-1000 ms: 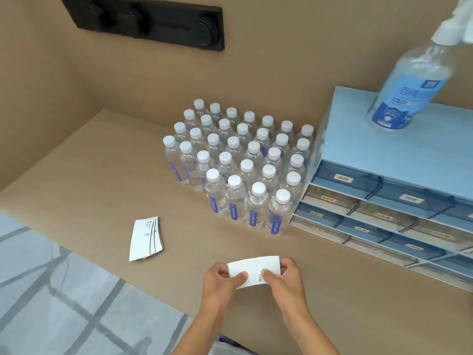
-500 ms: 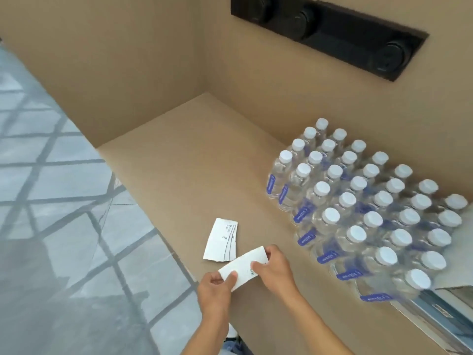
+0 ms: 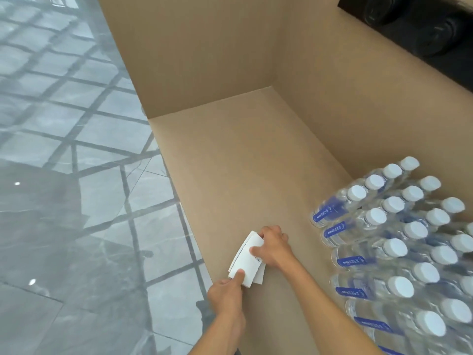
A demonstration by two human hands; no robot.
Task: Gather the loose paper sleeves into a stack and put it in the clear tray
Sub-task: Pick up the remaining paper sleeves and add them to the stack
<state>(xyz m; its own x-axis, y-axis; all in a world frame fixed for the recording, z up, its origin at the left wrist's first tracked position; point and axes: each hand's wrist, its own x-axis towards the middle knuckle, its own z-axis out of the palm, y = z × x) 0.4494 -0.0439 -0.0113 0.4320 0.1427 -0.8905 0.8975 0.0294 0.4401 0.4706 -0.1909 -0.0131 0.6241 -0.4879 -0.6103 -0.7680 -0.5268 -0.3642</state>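
Several white paper sleeves point(image 3: 247, 260) lie in one overlapping stack near the front edge of the tan counter point(image 3: 256, 160). My left hand point(image 3: 226, 294) presses its thumb on the stack's near end. My right hand point(image 3: 272, 245) grips the far end, thumb on top and fingers curled over the edge. The top sleeve shows small black print near my right hand. Lower sleeves peek out at the right side. No clear tray is in view.
Several small water bottles point(image 3: 399, 242) with white caps and blue labels stand packed together at the right. A tan wall point(image 3: 358, 103) with a black panel point(image 3: 419, 29) rises behind the counter. Grey tiled floor point(image 3: 71, 175) lies beyond the counter's left edge.
My view has swung left, and the blue drawer unit has left the frame. Both hands carried the held sleeve left and set it on the sleeves lying on the counter.
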